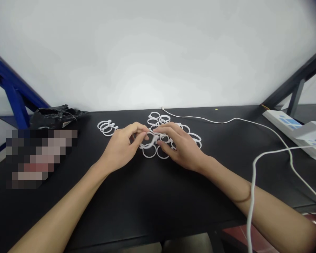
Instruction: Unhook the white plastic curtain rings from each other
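Note:
A white ring [152, 143] with a small tab is held over the middle of the black table. My left hand [125, 142] pinches its left side between thumb and fingers. On the other side, my right hand [183, 146] closes its fingertips and thumb around the ring's right edge. Below and behind the hands lies a loose pile of similar white rings [149, 157], partly covered by my right hand. Left of the pile, several more rings [104, 128] with round tabs lie overlapping beside my left hand.
A crumpled black plastic bag [52, 117] lies at the back left, near a blurred-out patch. White cables [223, 122] run across the right side, one passing over my right forearm. A white and blue box [289, 123] stands at the right. Metal frame bars [14, 102] rise at both sides.

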A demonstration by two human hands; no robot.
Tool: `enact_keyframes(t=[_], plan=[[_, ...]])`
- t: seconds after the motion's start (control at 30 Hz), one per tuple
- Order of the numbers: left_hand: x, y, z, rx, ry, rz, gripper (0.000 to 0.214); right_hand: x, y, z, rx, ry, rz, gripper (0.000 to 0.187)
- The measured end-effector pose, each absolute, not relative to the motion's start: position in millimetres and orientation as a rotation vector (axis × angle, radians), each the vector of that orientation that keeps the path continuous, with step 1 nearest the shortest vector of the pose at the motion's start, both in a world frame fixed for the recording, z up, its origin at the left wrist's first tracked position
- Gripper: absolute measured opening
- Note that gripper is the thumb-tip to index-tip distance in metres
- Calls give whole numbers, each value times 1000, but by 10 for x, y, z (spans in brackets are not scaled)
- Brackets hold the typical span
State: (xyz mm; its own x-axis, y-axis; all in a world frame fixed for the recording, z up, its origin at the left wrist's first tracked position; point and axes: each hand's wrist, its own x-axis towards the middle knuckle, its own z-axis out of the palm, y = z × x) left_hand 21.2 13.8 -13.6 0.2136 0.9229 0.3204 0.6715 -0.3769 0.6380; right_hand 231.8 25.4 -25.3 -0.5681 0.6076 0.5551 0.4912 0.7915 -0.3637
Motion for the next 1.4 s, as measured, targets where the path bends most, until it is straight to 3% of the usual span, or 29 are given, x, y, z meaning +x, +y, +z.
enact_keyframes(t=[0.23, 0.47, 0.63, 1.17, 1.3, 1.4], plan=[[244, 128, -141, 2149, 1452, 948, 14, 2307, 215, -233, -805, -2227, 319, 26], [261, 97, -159, 2247, 1462, 928, 20, 2304, 216, -238, -798, -2180, 370, 10], [242, 111, -211, 2504, 1373, 893, 41, 2318, 246, -261, -787, -2139, 390, 11], [259, 131, -290, 2651, 1294, 1014, 37, 2299, 218, -190, -805, -2125, 433, 9], [271, 138, -275, 2624, 1347, 956, 39, 2300, 238, -221, -859, -2135, 419, 13], [223, 193, -267, 2600, 1489, 895, 38, 2313, 269, -261, -955, -2137, 410, 28]])
